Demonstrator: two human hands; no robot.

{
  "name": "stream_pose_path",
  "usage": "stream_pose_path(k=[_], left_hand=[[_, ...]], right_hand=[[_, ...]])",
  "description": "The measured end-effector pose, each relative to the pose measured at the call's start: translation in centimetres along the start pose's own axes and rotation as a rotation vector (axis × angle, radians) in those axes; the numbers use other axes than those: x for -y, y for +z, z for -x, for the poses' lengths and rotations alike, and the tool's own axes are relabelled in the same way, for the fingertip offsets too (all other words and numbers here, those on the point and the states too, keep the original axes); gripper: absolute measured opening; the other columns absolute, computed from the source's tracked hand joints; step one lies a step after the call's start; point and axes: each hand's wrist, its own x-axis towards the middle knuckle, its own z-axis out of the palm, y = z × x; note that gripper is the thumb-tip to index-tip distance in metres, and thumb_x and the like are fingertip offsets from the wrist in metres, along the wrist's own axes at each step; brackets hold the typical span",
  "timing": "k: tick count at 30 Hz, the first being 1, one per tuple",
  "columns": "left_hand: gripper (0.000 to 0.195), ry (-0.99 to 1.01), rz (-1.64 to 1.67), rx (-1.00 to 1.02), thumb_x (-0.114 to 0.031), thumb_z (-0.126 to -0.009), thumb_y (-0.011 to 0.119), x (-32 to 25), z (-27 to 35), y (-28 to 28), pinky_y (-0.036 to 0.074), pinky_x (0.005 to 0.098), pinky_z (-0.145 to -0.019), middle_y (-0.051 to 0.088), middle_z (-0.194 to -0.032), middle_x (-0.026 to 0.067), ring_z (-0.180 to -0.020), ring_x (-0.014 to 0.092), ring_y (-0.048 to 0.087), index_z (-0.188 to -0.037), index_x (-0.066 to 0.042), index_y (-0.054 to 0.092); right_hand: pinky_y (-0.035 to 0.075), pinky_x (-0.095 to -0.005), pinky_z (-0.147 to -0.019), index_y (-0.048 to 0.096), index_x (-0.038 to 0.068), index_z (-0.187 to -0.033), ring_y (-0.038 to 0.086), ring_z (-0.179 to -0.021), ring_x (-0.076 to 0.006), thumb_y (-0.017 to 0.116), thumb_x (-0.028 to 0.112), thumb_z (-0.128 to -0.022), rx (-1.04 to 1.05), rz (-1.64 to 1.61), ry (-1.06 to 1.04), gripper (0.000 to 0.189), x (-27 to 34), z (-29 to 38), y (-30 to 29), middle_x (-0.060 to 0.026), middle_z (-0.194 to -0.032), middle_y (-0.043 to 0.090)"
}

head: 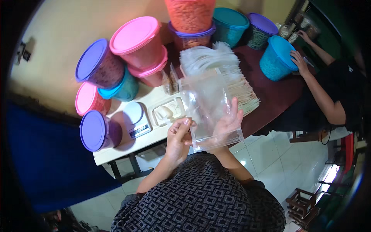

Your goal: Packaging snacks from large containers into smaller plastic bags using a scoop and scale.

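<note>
A clear plastic zip pouch (207,101) spans both my hands, its zip end towards me; no contents show in it. My left hand (180,136) pinches its left edge between thumb and fingers. My right hand (227,124) lies behind the pouch, seen through the film, its fingertips past the right edge; whether it grips is unclear. Beyond the pouch lies a thick stack of flat plastic pouches (242,87). Left of my hands, a rectangular tray (155,121) holds a pale scoop (163,112) and some whitish bits. Beside it stands a digital kitchen scale (136,119) with nothing on its plate.
Several lidded plastic tubs stand around the table (104,153), including a purple-lidded one (92,130) and a pink stack (136,36). Small filled pouches (169,81) stand behind the tray. At right, a co-worker's hand (300,62) rests on a blue tub (275,63).
</note>
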Motion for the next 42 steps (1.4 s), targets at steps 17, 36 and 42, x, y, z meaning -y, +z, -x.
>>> stream_pose_path(k=[17,36,42], left_hand=[[0.098,0.721,-0.675,-0.039,-0.052,-0.049,0.074,-6.5,10.8,-15.1,0.026,0.0368,-0.095,0.037,-0.114,0.0125,-0.112,0.024,0.035,-0.120,0.000,0.032],[0.133,0.748,-0.658,-0.083,-0.041,-0.040,0.083,-6.1,13.8,-20.8,0.017,0.0425,-0.098,0.017,-0.129,0.0196,-0.120,0.031,0.021,-0.132,0.000,-0.004],[0.124,0.661,-0.732,-0.152,-0.038,-0.044,0.082,-7.3,12.2,-21.7,0.023,0.0377,-0.096,0.025,-0.124,0.0163,-0.114,0.027,0.031,-0.132,0.001,0.004]], right_hand=[[0.026,-0.0376,-0.092,0.033,-0.001,-0.114,0.037,-0.104,-0.0248,0.075,0.046,-0.044,0.560,-0.283,0.297,0.094,6.6,7.7,10.3,-0.0127,-0.107,0.036],[0.006,-0.0418,-0.099,0.026,0.004,-0.130,0.015,-0.123,-0.0325,0.009,0.071,-0.074,0.960,-0.504,0.388,0.090,11.9,14.5,18.2,-0.0207,-0.135,0.015],[0.036,-0.0290,-0.079,0.056,-0.003,-0.091,0.049,-0.088,-0.0195,0.035,0.028,-0.088,0.742,-0.531,0.625,0.038,9.7,11.7,17.9,-0.0127,-0.092,0.052]])
